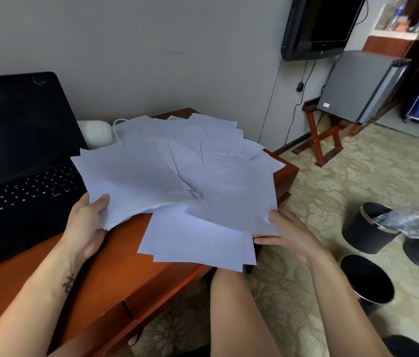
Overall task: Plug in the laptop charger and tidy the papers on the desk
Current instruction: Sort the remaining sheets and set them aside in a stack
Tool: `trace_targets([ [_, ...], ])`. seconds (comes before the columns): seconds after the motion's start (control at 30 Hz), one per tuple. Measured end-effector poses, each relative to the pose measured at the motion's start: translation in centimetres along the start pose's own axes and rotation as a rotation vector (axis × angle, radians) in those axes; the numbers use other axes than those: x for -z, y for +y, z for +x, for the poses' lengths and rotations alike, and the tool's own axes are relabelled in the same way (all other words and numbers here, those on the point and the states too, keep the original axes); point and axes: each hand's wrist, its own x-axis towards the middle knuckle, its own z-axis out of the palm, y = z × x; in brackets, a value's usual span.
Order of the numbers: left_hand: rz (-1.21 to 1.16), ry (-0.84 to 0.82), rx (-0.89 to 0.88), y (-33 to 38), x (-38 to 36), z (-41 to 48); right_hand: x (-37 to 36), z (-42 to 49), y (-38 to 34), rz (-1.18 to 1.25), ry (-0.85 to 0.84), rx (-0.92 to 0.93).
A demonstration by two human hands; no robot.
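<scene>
Papers (177, 171), white and many, in a messy fan on the right side of the desk (115, 253). Some past the front edge and the right edge. Left part of the pile up off the wood, in the left hand (87, 225): thumb on top, fingers under, tight on the sheets. Right hand (288, 233) at the right edge of the pile, thumb on top, fingers under, pinching sheets too.

Left of the pile and touching it, a black laptop (17, 150), open, screen dark. Behind the pile, by the wall and just beside the screen, a white charger (95, 134) with a thin white cord (118, 127) going under the sheets. Hard to tell where the cord ends.

On the floor (332, 181) to the right, black bins (368, 228), one with a clear bag (404, 222) in it. Farther back, a red wooden stand (324, 135), a grey fridge (360, 83), and a black TV (319, 24) on the wall.
</scene>
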Motion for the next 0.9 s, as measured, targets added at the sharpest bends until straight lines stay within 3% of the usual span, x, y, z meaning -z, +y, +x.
trace_targets([
  [0.1,-0.069,-0.011,0.012,-0.1,0.3,0.3,0.5,-0.4,1.0,0.024,0.086,0.040],
  [0.23,-0.187,-0.018,0.028,0.3,0.1,0.1,0.9,-1.8,1.8,0.005,0.027,0.029],
  [0.37,-0.291,-0.015,0.046,0.8,-0.3,-0.3,1.1,-2.4,2.0,0.012,0.073,0.057],
  [0.5,-0.280,-0.019,0.051,0.8,-0.6,-0.6,1.2,-2.9,2.6,0.005,-0.034,0.038],
  [0.67,-0.277,-0.036,0.057,0.6,-0.8,-0.6,-2.0,-3.0,3.8,0.151,-0.119,-0.049],
  [0.9,-0.228,-0.031,0.079,0.5,-0.8,-0.7,-5.4,-1.8,3.5,0.391,-0.032,-0.132],
])
